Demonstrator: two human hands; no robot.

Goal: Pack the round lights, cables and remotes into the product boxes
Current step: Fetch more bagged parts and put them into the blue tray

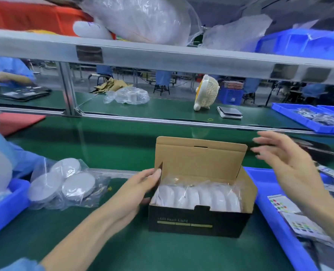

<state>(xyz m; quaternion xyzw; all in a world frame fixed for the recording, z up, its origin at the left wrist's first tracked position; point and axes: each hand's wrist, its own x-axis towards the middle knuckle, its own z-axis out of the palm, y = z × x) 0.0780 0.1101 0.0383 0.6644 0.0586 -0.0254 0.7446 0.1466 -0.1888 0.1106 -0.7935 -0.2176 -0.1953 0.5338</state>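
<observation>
The product box (199, 220) sits on the green table (123, 251) just in front of the person, its long axis running left to right, its black printed front wall facing the camera and its brown lid flap standing up at the far side. Inside, a row of white round lights (197, 197) in clear bags stands on edge, faces turned sideways along the box, filling it from end to end. The left hand (140, 190) rests against the box's left end, its grip closed on the small side flap with the thumb on top. The right hand (285, 163) hangs in the air beyond the box's right corner, touching nothing, fingers spread (they are blurred). At the right edge a blue tray (268, 218) holds remotes with coloured buttons (291, 216). To the left of the box lie bagged round lights (64, 184), flat and overlapping, beside another blue tray (7, 206). Farther back, across the table, stand a small cream desk fan (206, 92) and a crumpled clear bag (127, 95).
</observation>
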